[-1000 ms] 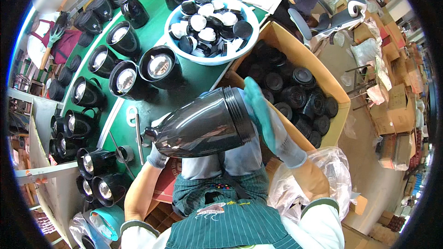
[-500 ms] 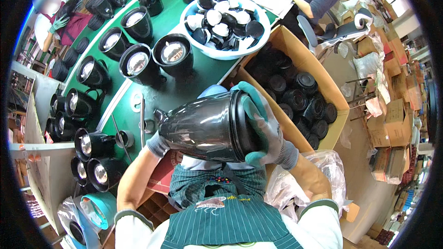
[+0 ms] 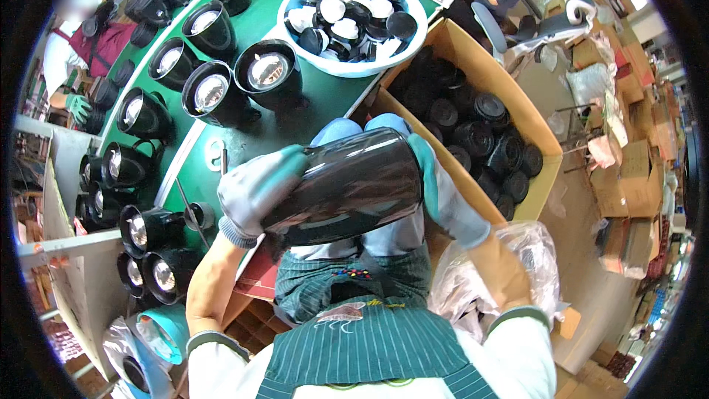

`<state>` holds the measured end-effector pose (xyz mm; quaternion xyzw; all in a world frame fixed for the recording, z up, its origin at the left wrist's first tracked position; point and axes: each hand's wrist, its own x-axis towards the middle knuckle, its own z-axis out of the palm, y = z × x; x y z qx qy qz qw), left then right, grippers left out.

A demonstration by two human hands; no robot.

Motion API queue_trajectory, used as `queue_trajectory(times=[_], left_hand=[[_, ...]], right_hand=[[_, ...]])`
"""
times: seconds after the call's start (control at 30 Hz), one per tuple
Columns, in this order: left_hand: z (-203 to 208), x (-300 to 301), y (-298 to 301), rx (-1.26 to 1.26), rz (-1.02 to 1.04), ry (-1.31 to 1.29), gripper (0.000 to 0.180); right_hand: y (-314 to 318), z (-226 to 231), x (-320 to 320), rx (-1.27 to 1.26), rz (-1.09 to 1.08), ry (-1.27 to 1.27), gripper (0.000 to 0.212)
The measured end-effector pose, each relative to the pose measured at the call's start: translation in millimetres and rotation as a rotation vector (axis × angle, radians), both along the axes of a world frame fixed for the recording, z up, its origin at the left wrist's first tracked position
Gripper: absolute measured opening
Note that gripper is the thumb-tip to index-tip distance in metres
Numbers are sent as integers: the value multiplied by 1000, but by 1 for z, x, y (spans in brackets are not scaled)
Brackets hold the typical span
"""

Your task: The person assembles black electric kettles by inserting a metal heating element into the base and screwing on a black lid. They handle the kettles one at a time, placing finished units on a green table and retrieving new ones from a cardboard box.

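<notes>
A glossy black jug [image 3: 362, 185] lies on its side above my lap, between my two gloved hands. My left hand [image 3: 260, 186], in a grey and green glove and smeared by motion, wraps over the jug's left end from above. At the right end, my right hand [image 3: 446, 196] presses its palm side and fingers against the jug's rim; some of its fingertips are hidden behind the jug. What the jug's right end face looks like cannot be seen. Several upright black jugs [image 3: 267, 74] with silvery insides stand on the green table beyond.
A pale blue basin [image 3: 347, 68] of black and white lids stands on the green table [image 3: 255, 129]. Right of my knees is a cardboard box [image 3: 543, 144] of black round parts, with a clear plastic bag [image 3: 532, 251] below it. Co-workers are at far left and top right.
The jug has been turned, and its ridged wide end no longer shows at the right. My left hand has come from underneath onto its top; my right hand has flattened against the end.
</notes>
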<state>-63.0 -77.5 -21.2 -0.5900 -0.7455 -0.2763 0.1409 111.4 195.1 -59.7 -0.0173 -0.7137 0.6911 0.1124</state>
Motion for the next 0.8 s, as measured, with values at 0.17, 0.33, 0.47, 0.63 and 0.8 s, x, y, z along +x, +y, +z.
queue_trajectory(times=[0.17, 0.33, 0.47, 0.63, 0.8], left_hand=[[-23, -13, 1, 162, -24, -282, 34], [-41, -2, -2, 331, 14, -497, 43], [-9, 12, -6, 91, -54, -120, 30], [-37, 9, 3, 362, 85, -436, 34], [-19, 4, -2, 156, 77, -695, 41]], right_hand=[[17, 0, -11, -70, 99, -108, 66], [0, 0, -11, -21, 26, -18, 61], [3, -12, -16, 144, 35, 11, 58], [-28, 39, -16, 105, -99, -13, 58], [-40, 31, 1, -27, -154, 60, 78]])
